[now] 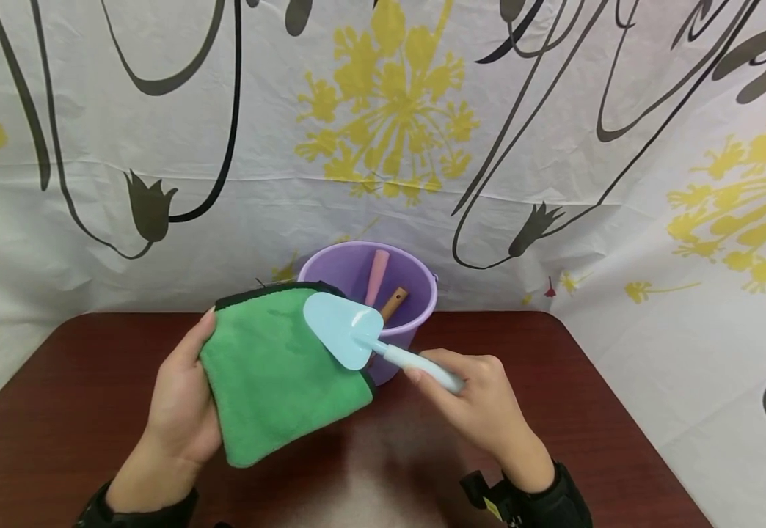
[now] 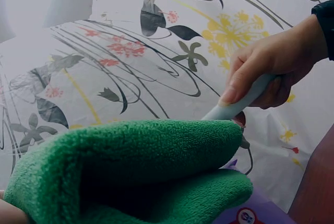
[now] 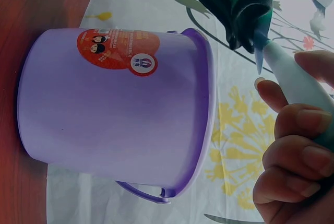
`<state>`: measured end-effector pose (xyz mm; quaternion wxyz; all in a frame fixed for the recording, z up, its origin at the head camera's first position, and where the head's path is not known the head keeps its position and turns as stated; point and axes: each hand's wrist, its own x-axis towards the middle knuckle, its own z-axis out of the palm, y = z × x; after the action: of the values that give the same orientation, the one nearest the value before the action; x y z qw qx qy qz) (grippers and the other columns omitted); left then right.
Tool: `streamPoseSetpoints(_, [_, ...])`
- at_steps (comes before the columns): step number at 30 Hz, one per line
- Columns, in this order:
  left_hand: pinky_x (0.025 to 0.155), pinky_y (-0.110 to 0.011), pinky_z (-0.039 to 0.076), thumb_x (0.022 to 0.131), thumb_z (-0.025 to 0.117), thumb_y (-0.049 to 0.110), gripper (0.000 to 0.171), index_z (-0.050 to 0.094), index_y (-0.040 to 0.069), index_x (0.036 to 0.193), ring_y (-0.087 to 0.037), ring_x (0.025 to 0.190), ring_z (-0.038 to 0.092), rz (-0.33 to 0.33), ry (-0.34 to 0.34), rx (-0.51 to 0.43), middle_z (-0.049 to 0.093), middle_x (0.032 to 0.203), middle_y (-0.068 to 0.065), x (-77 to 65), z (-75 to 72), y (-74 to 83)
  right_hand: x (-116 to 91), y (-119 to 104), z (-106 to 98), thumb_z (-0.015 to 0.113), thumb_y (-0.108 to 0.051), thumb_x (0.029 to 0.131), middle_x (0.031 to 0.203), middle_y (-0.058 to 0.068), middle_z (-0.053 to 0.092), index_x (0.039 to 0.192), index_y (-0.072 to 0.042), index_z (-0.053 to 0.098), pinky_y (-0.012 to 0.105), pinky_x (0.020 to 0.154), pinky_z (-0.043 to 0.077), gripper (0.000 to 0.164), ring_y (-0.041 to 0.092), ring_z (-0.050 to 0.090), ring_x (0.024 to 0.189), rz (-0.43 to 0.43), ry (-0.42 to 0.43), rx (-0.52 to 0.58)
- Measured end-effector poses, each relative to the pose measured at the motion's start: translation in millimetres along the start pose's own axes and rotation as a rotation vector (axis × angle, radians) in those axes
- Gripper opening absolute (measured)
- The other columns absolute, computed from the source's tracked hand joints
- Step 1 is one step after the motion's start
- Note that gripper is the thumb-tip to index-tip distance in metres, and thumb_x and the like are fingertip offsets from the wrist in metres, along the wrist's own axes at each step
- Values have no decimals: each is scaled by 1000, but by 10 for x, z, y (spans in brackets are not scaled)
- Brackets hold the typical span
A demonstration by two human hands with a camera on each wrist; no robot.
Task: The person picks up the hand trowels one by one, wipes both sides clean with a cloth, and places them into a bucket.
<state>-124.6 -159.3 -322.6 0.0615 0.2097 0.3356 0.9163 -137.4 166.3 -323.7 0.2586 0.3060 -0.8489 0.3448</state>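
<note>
My left hand [image 1: 181,411] grips the left side of a folded green cloth [image 1: 277,389] with dark edging, holding it up over the table. In my right hand [image 1: 482,400] is a light-blue hand trowel [image 1: 342,328], its handle wrapped by the fingers. The trowel's blade lies against the cloth's upper right part in the head view, tip toward the left. The left wrist view shows the cloth's thick open folds, which hide the blade there. From the right wrist view, the trowel's neck is right at the cloth's dark edge.
Behind the cloth, a purple bucket [image 3: 125,114] with a red label [image 3: 102,51] stands on the dark red-brown table [image 1: 522,345]. A pink handle [image 1: 376,277] and a wooden handle [image 1: 394,302] stick up inside it. A white flower-patterned sheet [image 1: 383,213] hangs beyond the table.
</note>
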Motion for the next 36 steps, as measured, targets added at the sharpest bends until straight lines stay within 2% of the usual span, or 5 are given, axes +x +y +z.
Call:
streamPoseSetpoints(6, [92, -21, 54, 112, 29, 41, 30, 45, 23, 130, -4, 102, 61, -88, 94, 183, 57, 112, 12, 23, 89, -116, 0, -22, 9, 78, -19, 90, 71, -13, 62, 101, -22, 77, 10, 51, 37, 12, -2, 45, 56, -1, -11, 19])
streamPoseSetpoints(10, [87, -20, 55, 111, 29, 46, 30, 49, 24, 120, -3, 95, 62, -153, 96, 240, 59, 103, 14, 12, 120, -209, 3, -33, 18, 78, -20, 90, 70, -13, 61, 102, -22, 77, 9, 52, 37, 12, -2, 45, 56, -11, -18, 22])
streamPoseSetpoints(18, [78, -22, 58, 112, 25, 46, 38, 54, 21, 109, -5, 86, 69, -266, -25, 178, 68, 95, 11, 4, 168, -384, 18, -63, 24, 78, -20, 89, 66, -12, 57, 102, -21, 77, 9, 50, 35, 13, -4, 42, 56, -22, -34, 26])
streamPoseSetpoints(23, [77, -22, 59, 111, 24, 48, 40, 54, 21, 111, -5, 84, 70, -314, -25, 158, 70, 94, 10, 1, 194, -428, 8, -57, 42, 78, -19, 89, 69, -12, 60, 101, -20, 76, 9, 51, 37, 12, -4, 44, 56, -31, -41, 20])
streamPoseSetpoints(36, [81, -22, 59, 112, 26, 43, 37, 55, 21, 110, -6, 90, 69, -238, -33, 147, 67, 99, 9, 2, 161, -294, -4, -44, 50, 78, -19, 90, 72, -12, 62, 102, -20, 77, 9, 52, 38, 12, -3, 46, 58, -26, -41, 41])
